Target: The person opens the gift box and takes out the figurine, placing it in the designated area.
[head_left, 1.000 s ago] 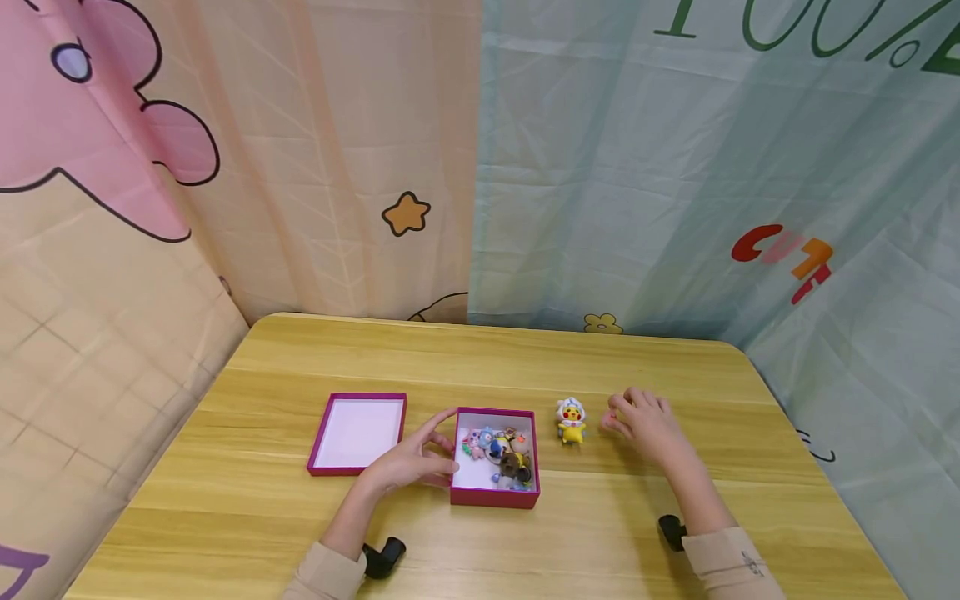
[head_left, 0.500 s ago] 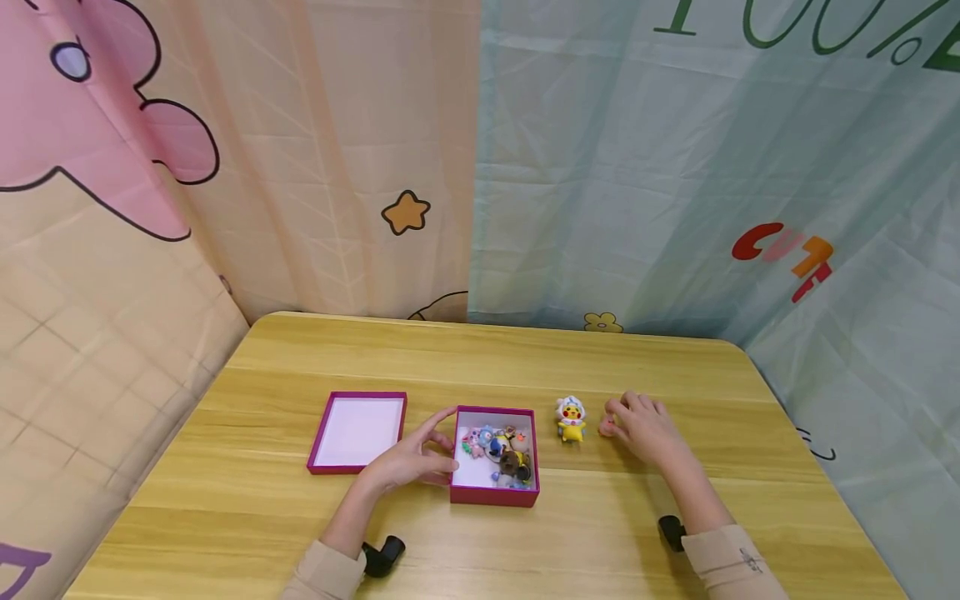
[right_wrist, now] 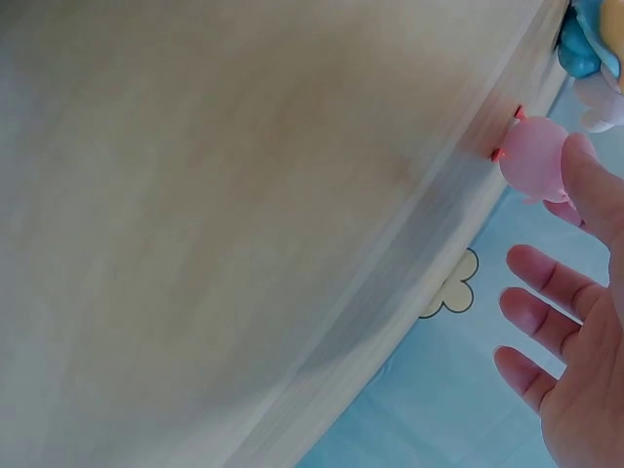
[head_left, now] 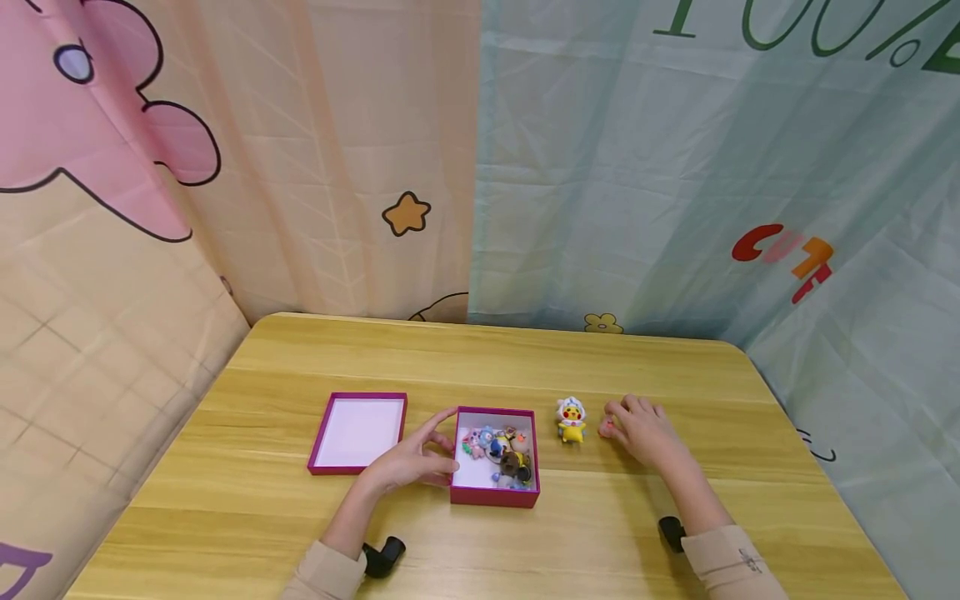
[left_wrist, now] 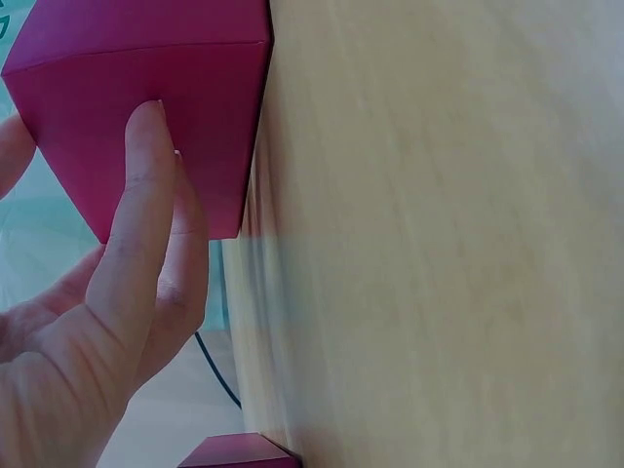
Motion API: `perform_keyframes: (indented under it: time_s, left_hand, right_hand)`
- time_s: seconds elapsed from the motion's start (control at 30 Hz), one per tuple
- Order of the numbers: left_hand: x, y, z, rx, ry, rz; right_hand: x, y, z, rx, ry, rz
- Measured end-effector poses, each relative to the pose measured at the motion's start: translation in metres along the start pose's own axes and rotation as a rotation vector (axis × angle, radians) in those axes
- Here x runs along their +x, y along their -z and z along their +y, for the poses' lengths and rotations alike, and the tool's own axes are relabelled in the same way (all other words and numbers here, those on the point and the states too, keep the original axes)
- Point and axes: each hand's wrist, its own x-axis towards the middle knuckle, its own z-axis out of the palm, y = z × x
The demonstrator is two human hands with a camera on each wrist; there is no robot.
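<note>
My right hand (head_left: 642, 432) is pinching a pink figurine (right_wrist: 532, 159), spare fingers (right_wrist: 526, 373) apart; my relaxed left hand (head_left: 408, 461) is touching the box (head_left: 495, 498) beside it. Light pressure is probably suiting both.

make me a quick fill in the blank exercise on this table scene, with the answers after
The left hand touches the ____ that contains small figures. The toy pinched by the right hand is coloured ____. The yellow figure is nearer the ____ hand. The lid lies with its white inside facing ____.

Missing words: box; pink; right; up.
</note>
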Motion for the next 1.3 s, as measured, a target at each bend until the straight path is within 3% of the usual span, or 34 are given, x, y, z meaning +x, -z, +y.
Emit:
perform_keyframes:
  time_s: [0.47,0.8,1.3]
  left_hand:
    - [-0.001,0.0,0.001,-0.016,-0.001,-0.008]
    - [-0.001,-0.001,0.001,-0.023,0.0,-0.009]
    - [0.0,0.0,0.0,-0.021,-0.001,-0.011]
  right_hand:
    - [0.006,0.006,-0.003,0.079,-0.031,0.02]
    - [0.017,0.026,-0.034,0.064,0.066,0.12]
    - [0.026,0.03,-0.089,0.002,0.231,0.134]
